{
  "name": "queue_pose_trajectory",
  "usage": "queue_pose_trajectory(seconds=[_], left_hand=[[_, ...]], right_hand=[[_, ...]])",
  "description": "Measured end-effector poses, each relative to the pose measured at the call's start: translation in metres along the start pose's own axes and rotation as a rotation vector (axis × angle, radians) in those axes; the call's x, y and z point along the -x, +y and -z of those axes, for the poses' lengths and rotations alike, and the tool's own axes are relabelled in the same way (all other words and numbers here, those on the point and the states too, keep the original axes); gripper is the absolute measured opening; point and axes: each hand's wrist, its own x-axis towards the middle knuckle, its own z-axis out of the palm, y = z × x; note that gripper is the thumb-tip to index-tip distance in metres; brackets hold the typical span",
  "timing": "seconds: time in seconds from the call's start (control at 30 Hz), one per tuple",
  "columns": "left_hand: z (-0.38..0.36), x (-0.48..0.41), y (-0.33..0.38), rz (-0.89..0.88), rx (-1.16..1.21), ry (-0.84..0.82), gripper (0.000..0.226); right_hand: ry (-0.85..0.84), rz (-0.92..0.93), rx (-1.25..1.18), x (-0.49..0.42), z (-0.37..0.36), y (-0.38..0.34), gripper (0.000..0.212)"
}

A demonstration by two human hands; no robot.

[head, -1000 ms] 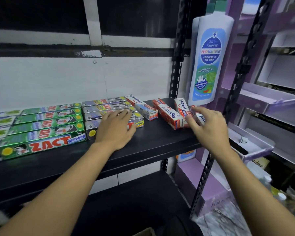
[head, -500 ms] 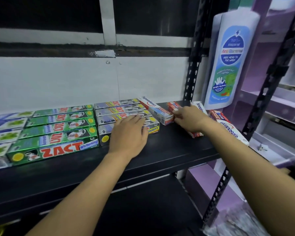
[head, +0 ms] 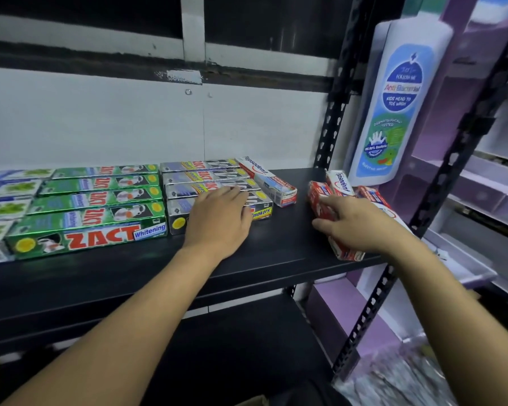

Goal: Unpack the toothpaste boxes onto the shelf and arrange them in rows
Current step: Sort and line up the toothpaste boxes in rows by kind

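Note:
On the black shelf lie rows of green Zact boxes and, to their right, silver Zact boxes. My left hand rests flat on the front silver boxes and holds nothing. One Pepsodent box lies right beside the silver rows. Further right sits a loose cluster of Pepsodent boxes. My right hand covers and grips one red Pepsodent box of that cluster, whose end reaches the shelf's front edge.
Blue-and-white boxes fill the far left. A black perforated post stands at the shelf's back right corner, another at the front. A large cardboard bottle display and purple stand adjoin on the right. A lower shelf lies beneath.
My right hand left the rightmost box, reached left onto a red Pepsodent box and drew it toward the front edge. My left hand stayed on the silver boxes.

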Motion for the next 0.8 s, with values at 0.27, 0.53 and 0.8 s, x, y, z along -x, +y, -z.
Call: queue_pose_trajectory(seconds=[0.27, 0.53, 0.8], left_hand=[[0.001, 0.000, 0.003, 0.014, -0.009, -0.019, 0.043], [0.002, 0.001, 0.003, 0.020, -0.010, -0.015, 0.043], [-0.002, -0.001, 0.003, 0.025, -0.020, -0.007, 0.043]], right_hand=[[-0.006, 0.116, 0.106, -0.074, 0.009, -0.027, 0.041], [-0.050, 0.143, 0.076, -0.120, -0.005, -0.025, 0.052], [-0.038, 0.087, -0.062, -0.157, 0.035, 0.021, 0.062]])
